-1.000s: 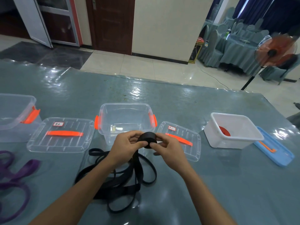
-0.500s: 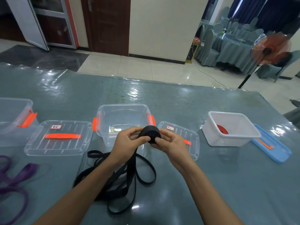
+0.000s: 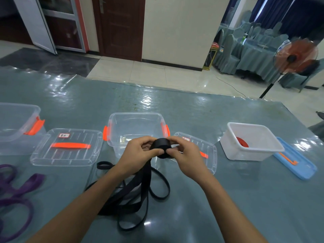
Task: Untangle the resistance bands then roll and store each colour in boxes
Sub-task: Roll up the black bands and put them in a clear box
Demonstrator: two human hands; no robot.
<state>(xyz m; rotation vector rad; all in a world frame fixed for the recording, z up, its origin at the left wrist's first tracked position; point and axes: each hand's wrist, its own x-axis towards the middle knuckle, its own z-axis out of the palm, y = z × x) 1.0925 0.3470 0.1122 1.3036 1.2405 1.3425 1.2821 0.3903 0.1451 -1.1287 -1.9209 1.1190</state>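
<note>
1. Holding the black roll (image 3: 161, 145) up in front of you, your left hand (image 3: 140, 151) and right hand (image 3: 185, 155) both curl round it. The thumbs nearly meet on the near side and the fingers wrap over the top and far side.
2. You have the roll just above the near rim of the middle clear box (image 3: 135, 114), which stands open with an orange latch at each end.
3. Below the roll, the unrolled black band (image 3: 133, 195) drops between your wrists and lies in loose, overlapping loops on the table (image 3: 192, 111). One loop reaches out to the left beside your left forearm.
4. To your left, a clear lid with an orange handle (image 3: 66, 148) lies flat beside the middle box, a small label near its far edge. The writing on it is too small to read.
5. Further left, another clear box (image 3: 15, 118) stands open at the frame edge, one orange latch showing.
6. Near your left elbow, purple bands (image 3: 26, 186) lie tangled on the table, well apart from the black loops.
7. Behind your right hand, a second clear lid (image 3: 210, 148) lies flat, partly hidden by that hand.
8. To your right, a white box (image 3: 249, 154) stands open with a red roll (image 3: 242, 142) inside, against its left wall.
9. Just right of the white box lies a blue lid (image 3: 296, 162) with an orange handle.
</note>
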